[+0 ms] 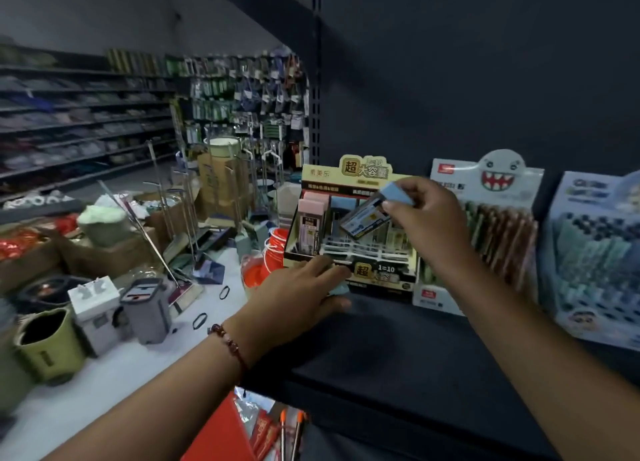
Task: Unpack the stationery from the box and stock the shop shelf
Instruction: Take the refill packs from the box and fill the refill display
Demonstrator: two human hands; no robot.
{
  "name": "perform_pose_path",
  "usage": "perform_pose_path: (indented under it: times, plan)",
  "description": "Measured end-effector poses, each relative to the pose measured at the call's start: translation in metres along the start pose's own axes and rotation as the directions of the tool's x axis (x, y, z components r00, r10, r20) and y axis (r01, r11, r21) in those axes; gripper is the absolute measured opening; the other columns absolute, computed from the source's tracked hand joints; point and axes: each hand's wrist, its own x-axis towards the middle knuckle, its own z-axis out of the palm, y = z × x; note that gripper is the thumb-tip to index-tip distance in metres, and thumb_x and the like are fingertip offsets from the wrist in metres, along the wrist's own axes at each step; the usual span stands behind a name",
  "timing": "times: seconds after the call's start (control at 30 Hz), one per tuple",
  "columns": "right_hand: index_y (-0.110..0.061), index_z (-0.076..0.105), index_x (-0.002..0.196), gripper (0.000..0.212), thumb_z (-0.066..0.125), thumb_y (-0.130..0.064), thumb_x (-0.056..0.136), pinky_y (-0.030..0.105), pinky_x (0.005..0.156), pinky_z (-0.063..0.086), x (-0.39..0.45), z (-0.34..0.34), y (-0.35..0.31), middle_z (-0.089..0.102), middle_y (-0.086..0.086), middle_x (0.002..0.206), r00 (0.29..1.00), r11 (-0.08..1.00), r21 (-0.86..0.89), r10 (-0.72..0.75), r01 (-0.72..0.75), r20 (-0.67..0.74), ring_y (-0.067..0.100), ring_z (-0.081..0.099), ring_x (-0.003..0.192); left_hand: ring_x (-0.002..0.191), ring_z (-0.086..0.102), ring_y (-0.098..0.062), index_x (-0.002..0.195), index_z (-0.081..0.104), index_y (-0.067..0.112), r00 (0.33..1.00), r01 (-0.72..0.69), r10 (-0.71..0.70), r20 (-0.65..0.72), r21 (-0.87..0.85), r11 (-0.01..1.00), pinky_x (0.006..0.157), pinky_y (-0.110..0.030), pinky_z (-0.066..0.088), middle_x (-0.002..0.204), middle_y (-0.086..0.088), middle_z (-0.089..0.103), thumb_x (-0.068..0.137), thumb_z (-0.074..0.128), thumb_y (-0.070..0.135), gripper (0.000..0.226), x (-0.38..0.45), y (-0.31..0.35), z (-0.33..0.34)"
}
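Note:
A cream and black display box of erasers stands on the dark shop shelf. My right hand pinches a blue eraser in a printed sleeve, tilted over the box's open top. Pink erasers stand upright in the box's left compartments. My left hand rests at the box's front left corner and holds another blue eraser under its fingers, mostly hidden.
Right of the eraser box stand a pen display with a ghost face and a blue pen display. Left of the shelf, the shop floor holds mop buckets, cartons and brooms. Red packets and pens lie below the shelf edge.

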Motion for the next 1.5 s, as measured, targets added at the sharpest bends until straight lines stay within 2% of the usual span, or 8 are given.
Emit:
perform_pose_path:
  times: [0.53, 0.73, 0.93, 1.07, 1.2, 1.27, 1.37, 1.5]
  plan:
    - [-0.02, 0.062, 0.13, 0.039, 0.065, -0.016, 0.092, 0.019, 0.075, 0.04, 0.046, 0.051, 0.012, 0.065, -0.004, 0.118, 0.953, 0.877, -0.445, -0.047, 0.183, 0.299, 0.01, 0.058, 0.096, 0.088, 0.062, -0.021, 0.131, 0.047, 0.03, 0.989, -0.126, 0.116, -0.097, -0.105, 0.987, 0.059, -0.036, 0.054, 0.11, 0.0, 0.057, 0.094, 0.036, 0.061, 0.049, 0.005, -0.013, 0.026]
    - [-0.027, 0.053, 0.139, 0.045, 0.061, -0.023, 0.095, 0.034, 0.086, 0.045, 0.049, 0.073, 0.018, 0.054, 0.0, 0.116, 0.915, 0.605, -0.701, -0.134, 0.379, 0.379, 0.02, 0.05, 0.107, 0.09, 0.061, -0.019, 0.133, 0.046, 0.031, 0.981, -0.154, 0.138, -0.133, -0.115, 0.981, 0.06, -0.033, 0.051, 0.114, 0.001, 0.055, 0.096, 0.033, 0.062, 0.051, 0.004, -0.011, 0.025]
    - [-0.019, 0.038, 0.149, 0.057, 0.057, -0.027, 0.096, 0.046, 0.113, 0.029, 0.043, 0.081, 0.032, 0.035, 0.008, 0.153, 0.897, 0.346, -0.828, -0.166, 0.442, 0.41, 0.03, 0.029, 0.139, 0.094, 0.061, -0.018, 0.136, 0.044, 0.03, 0.979, -0.164, 0.147, -0.138, -0.123, 0.979, 0.06, -0.028, 0.041, 0.117, 0.001, 0.056, 0.095, 0.03, 0.063, 0.054, 0.004, -0.012, 0.022]
    - [-0.022, 0.021, 0.156, 0.062, 0.048, -0.03, 0.101, 0.041, 0.118, 0.018, 0.025, 0.07, 0.027, 0.019, 0.002, 0.161, 0.927, 0.554, -0.745, -0.164, 0.37, 0.338, 0.022, 0.014, 0.147, 0.091, 0.062, -0.015, 0.137, 0.045, 0.029, 0.969, -0.184, 0.147, -0.197, -0.183, 0.966, 0.06, -0.024, 0.041, 0.117, 0.002, 0.057, 0.096, 0.034, 0.061, 0.053, 0.0, -0.008, 0.019]
    - [-0.027, 0.049, 0.141, 0.044, 0.052, -0.021, 0.098, 0.032, 0.111, 0.035, -0.016, 0.05, 0.024, 0.046, -0.009, 0.14, 0.986, 0.922, -0.353, -0.168, 0.156, -0.005, 0.005, 0.04, 0.132, 0.101, 0.058, -0.007, 0.142, 0.041, 0.029, 0.944, -0.187, 0.077, -0.32, -0.329, 0.926, 0.074, -0.015, 0.045, 0.126, 0.002, 0.057, 0.1, 0.03, 0.059, 0.053, -0.005, -0.008, 0.004]
    - [-0.031, 0.057, 0.131, 0.038, 0.057, -0.023, 0.095, 0.032, 0.105, 0.044, -0.031, 0.051, 0.023, 0.055, -0.011, 0.129, 0.997, 0.985, -0.164, -0.057, 0.048, -0.045, 0.0, 0.05, 0.12, 0.101, 0.053, 0.008, 0.142, 0.041, 0.033, 0.939, -0.14, -0.055, -0.34, -0.524, 0.84, 0.077, -0.004, 0.042, 0.123, 0.012, 0.057, 0.098, 0.029, 0.06, 0.053, -0.002, -0.01, -0.006]
    - [-0.035, 0.062, 0.124, 0.035, 0.06, -0.03, 0.089, 0.038, 0.101, 0.05, -0.042, 0.057, 0.017, 0.066, -0.005, 0.117, 0.986, 0.967, 0.212, 0.117, -0.141, 0.122, 0.009, 0.062, 0.112, 0.088, 0.064, 0.0, 0.125, 0.052, 0.044, 0.917, -0.032, -0.35, -0.194, -0.908, 0.418, 0.069, -0.019, 0.054, 0.1, 0.015, 0.067, 0.094, 0.037, 0.062, 0.039, 0.008, -0.012, -0.018]
    - [-0.037, 0.063, 0.124, 0.037, 0.068, -0.032, 0.088, 0.025, 0.086, 0.054, -0.045, 0.053, 0.011, 0.065, -0.003, 0.113, 0.949, 0.93, 0.31, 0.102, -0.197, 0.297, 0.005, 0.066, 0.102, 0.082, 0.067, 0.0, 0.103, 0.065, 0.027, 0.871, 0.051, -0.49, -0.024, -0.989, 0.139, 0.069, -0.015, 0.051, 0.088, 0.015, 0.071, 0.101, 0.04, 0.039, 0.028, 0.027, -0.009, -0.025]
